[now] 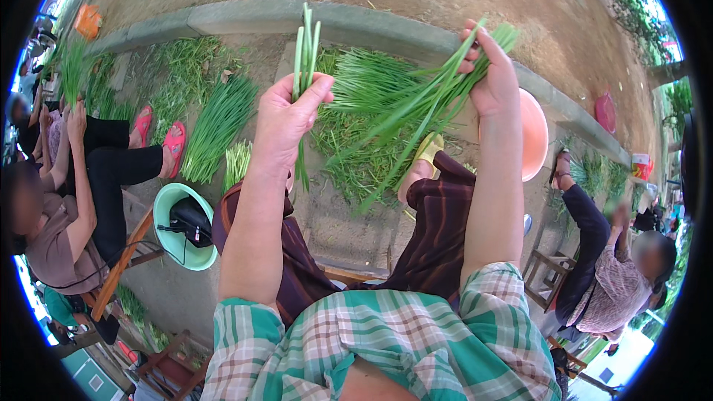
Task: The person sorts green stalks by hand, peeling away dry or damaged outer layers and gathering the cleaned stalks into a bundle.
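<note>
Upright in my left hand (pixel 281 117) is a small bunch of green stalks (pixel 304 58), pinched between thumb and fingers; they look like Chinese chives. My right hand (pixel 494 86), raised farther out, grips long chive leaves (pixel 426 108) that fan down toward the lower left. Beyond and between my hands lies a neat pile of chives (pixel 370 81) on the ground. Loose leaf scraps (pixel 356 159) are strewn below that pile. To the left of my left hand rests a long row of chives (pixel 220 128), with pale cut ends of another bunch (pixel 238 161) beside it.
A mint-green basin (pixel 160 223) holding a black bag (pixel 192 220) stands left of my knee. An orange basin (pixel 535 136) sits behind my right forearm. A concrete kerb (pixel 250 15) curves across the far side. Seated people (pixel 61 223) are at left, another person (pixel 613 289) at right.
</note>
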A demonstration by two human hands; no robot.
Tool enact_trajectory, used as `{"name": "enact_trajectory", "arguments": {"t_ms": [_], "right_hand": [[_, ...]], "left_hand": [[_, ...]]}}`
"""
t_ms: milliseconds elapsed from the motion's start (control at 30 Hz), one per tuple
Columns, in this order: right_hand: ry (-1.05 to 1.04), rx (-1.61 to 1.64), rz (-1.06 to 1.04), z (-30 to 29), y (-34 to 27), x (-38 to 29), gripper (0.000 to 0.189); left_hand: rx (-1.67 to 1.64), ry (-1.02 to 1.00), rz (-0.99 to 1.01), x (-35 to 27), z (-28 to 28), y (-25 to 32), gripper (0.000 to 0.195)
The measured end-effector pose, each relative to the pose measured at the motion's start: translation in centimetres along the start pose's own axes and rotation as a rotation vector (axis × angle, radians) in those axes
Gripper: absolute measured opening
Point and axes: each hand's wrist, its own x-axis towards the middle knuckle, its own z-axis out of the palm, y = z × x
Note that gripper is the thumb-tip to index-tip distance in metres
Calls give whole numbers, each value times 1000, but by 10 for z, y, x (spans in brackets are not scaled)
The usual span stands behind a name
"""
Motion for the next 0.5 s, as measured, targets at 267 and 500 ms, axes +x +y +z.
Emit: {"name": "enact_trajectory", "arguments": {"t_ms": [267, 500], "right_hand": [[-88, -211, 191, 39, 54, -13, 26], [-60, -242, 218, 41, 64, -16, 25]], "left_hand": [[114, -235, -96, -11, 19, -2, 25], [190, -261, -169, -13, 18, 3, 24]]}}
